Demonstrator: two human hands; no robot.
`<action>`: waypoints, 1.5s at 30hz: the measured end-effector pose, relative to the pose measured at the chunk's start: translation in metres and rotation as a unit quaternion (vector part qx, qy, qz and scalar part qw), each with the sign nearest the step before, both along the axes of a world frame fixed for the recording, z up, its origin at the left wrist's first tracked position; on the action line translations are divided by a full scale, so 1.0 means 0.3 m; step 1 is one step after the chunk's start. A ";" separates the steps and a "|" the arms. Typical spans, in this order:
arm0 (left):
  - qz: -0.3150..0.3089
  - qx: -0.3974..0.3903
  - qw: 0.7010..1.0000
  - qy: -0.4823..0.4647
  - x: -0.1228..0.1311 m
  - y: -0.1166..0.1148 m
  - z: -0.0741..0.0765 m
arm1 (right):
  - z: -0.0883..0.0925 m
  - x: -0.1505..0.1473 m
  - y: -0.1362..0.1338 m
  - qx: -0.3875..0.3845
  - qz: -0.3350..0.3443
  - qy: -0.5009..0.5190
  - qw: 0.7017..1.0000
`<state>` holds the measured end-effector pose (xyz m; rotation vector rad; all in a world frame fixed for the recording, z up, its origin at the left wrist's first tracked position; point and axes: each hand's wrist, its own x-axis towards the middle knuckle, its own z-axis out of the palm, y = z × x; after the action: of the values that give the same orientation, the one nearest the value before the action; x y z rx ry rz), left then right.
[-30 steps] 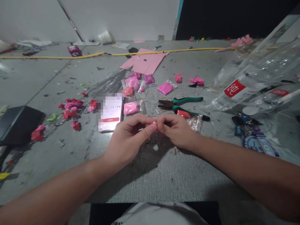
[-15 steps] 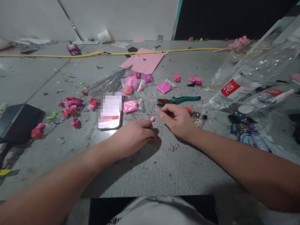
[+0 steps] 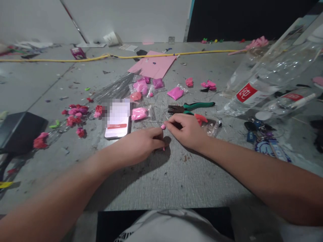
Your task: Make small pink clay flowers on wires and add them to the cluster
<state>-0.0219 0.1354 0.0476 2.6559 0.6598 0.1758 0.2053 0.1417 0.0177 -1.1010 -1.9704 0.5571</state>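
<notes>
Small rounded pink clay-like piece [image 3: 163,127] — on grey streaked tabletop [image 3: 186,188], touching right hand's [image 3: 188,131] fingertips; thumb and forefinger nearly together, grip uncertain. Left hand [image 3: 141,144] — fingers curled; tiny pink scrap [image 3: 164,148] at the tips, held or not cannot be told. Beyond: green-handled dark metal pliers [image 3: 199,106].

On the red label [image 3: 247,91] of the large clear bottle [image 3: 280,80] — 1 white character [image 3: 244,93], "纯", slanted.
</notes>
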 end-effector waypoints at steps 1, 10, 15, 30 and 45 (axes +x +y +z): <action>0.009 0.004 1.000 0.002 0.002 0.000 0.002 | -0.003 0.002 0.000 0.013 0.001 -0.009 1.000; 0.183 0.074 0.979 -0.050 0.018 0.018 -0.031 | -0.019 0.011 -0.004 0.085 0.048 -0.249 0.964; 0.248 0.049 0.961 -0.108 0.029 0.026 -0.047 | -0.002 0.011 0.001 0.089 0.053 -0.166 0.981; 0.265 -0.352 0.828 -0.348 0.067 -0.021 -0.048 | 0.092 0.006 -0.088 0.149 0.054 -0.155 0.975; 0.231 -0.129 0.933 -0.244 0.048 -0.002 -0.057 | 0.070 0.057 -0.055 -0.076 -0.015 0.018 0.997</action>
<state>-0.0075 0.1347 0.0305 2.0467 1.0332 0.7921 0.2222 0.1251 0.0387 -1.2039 -1.9017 0.7152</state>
